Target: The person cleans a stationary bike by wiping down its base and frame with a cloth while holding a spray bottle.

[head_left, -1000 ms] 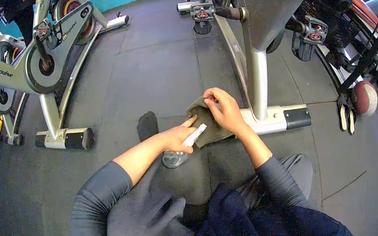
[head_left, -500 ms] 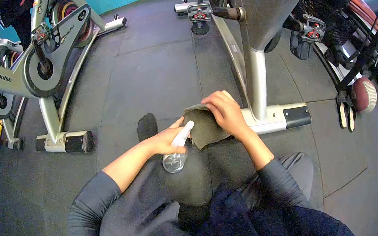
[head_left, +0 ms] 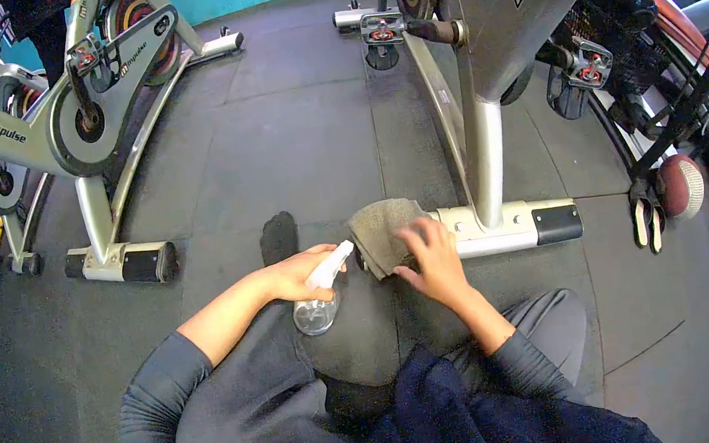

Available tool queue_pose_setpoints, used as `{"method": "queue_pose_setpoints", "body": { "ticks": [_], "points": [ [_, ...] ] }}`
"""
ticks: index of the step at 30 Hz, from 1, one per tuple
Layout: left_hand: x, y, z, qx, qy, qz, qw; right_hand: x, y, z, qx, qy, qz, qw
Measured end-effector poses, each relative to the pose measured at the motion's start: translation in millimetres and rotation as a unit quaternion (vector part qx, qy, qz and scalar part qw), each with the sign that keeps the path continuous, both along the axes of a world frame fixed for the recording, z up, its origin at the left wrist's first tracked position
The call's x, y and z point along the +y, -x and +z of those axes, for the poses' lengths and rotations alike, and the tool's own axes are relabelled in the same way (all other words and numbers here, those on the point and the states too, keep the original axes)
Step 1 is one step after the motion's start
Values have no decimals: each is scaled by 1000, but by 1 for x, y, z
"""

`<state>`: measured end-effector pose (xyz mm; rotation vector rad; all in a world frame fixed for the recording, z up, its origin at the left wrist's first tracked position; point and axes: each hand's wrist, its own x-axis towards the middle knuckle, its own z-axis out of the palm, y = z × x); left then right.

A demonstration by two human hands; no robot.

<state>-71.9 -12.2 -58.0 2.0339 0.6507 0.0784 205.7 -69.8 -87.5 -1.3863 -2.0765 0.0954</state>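
Note:
My left hand (head_left: 300, 277) is closed round the neck of a clear spray bottle (head_left: 318, 314) with a white trigger head, its nozzle pointing toward a cloth. That grey-brown cloth (head_left: 373, 235) lies draped over the left end of the exercise bike's base bar (head_left: 496, 240). Over the cloth's right edge is my right hand (head_left: 434, 262), thumb and fingers apart, slightly blurred, with the fingertips right at the fabric. Folds of cloth hide the end of the bar.
Another exercise bike (head_left: 93, 125) stands to the left. On the right, a maroon ball (head_left: 680, 187) sits beside black-and-cream straps (head_left: 647, 219). My socked foot (head_left: 279, 237) rests on the dark mat floor (head_left: 286, 153). A person (head_left: 46, 34) stands at the back left.
The cloth has gone from being lifted and spread by my right hand to lying over the bar's end. My right hand has lowered and let go; the bottle has shifted slightly left.

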Motion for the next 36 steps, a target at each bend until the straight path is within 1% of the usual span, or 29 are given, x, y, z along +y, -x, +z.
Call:
{"method": "queue_pose_setpoints", "body": {
  "ticks": [1,2,3,4,5,6,7,8,11,12,13,15,16,18,19,20,21,22,23,24,25,26,27,29,30,32,34,35,36],
  "points": [
    [1,-1,-2,-2,0,0,1000,3,-7,-6,-5,18,-22,1000],
    [2,-3,-5,-9,-20,-21,1000,5,-16,-10,-6,18,-22,1000],
    [3,-3,-7,-16,-40,-42,998,5,-24,-11,-39,55,-12,998],
    [5,-5,-10,-16,-41,-40,998,7,-30,-12,-72,92,-2,993],
    [5,-7,-13,-37,-62,-59,996,9,-35,-13,-46,84,9,995],
    [3,-11,-13,-58,-82,-79,992,11,-37,-15,-47,85,10,995],
    [3,-14,-11,-31,-70,-90,993,15,-40,-19,-20,81,15,996],
    [1,-19,-10,-32,-69,-92,993,17,-41,-21,7,76,20,997],
    [-8,-37,7,26,-49,-149,987,20,-41,-18,6,73,27,997],
    [-8,-41,6,27,-49,-149,987,21,-41,-17,9,82,36,996],
    [-8,-45,5,27,-52,-173,983,23,-42,-16,9,83,36,996],
    [-8,-54,1,37,-71,-205,975,26,-44,-10,67,69,31,995],
    [-7,-56,-4,37,-69,-206,975,27,-45,-5,68,70,31,995],
    [-4,-60,-12,50,-45,-245,967,29,-49,8,115,77,4,990],
    [-3,-60,-14,50,-45,-245,967,30,-52,13,140,96,0,985],
    [-2,-60,-17,65,-42,-250,965,30,-58,13,140,95,0,986],
    [-2,-60,-18,79,-39,-254,963,30,-64,13,42,81,-7,996],
    [-1,-60,-19,79,-39,-254,963,29,-69,13,-56,65,-13,996],
    [-1,-60,-21,99,-36,-259,960,25,-73,13,-127,70,-27,989],
    [0,-59,-22,119,-32,-263,957,26,-72,12,-126,70,-29,989],
    [-1,-57,-24,119,-32,-264,957,29,-71,10,-93,34,-23,995],
    [-2,-54,-26,93,-49,-244,964,32,-67,8,-60,-2,-16,998],
    [-3,-52,-27,67,-65,-223,970,38,-61,8,-59,-1,-16,998],
    [-1,-51,-27,54,-47,-224,972,49,-41,9,-25,-25,49,998],
    [1,-50,-27,40,-32,-224,973,50,-31,7,-24,-26,48,998],
    [-1,-48,-15,51,-18,-219,974,55,-9,5,-56,11,103,993],
    [-1,-45,-9,60,-4,-211,976,46,12,11,-127,76,98,984],
    [-1,-43,-9,68,0,-209,976,40,19,6,-144,30,88,985],
    [-2,-42,-11,75,5,-205,976,35,22,4,-145,31,91,985]
  ]
}}
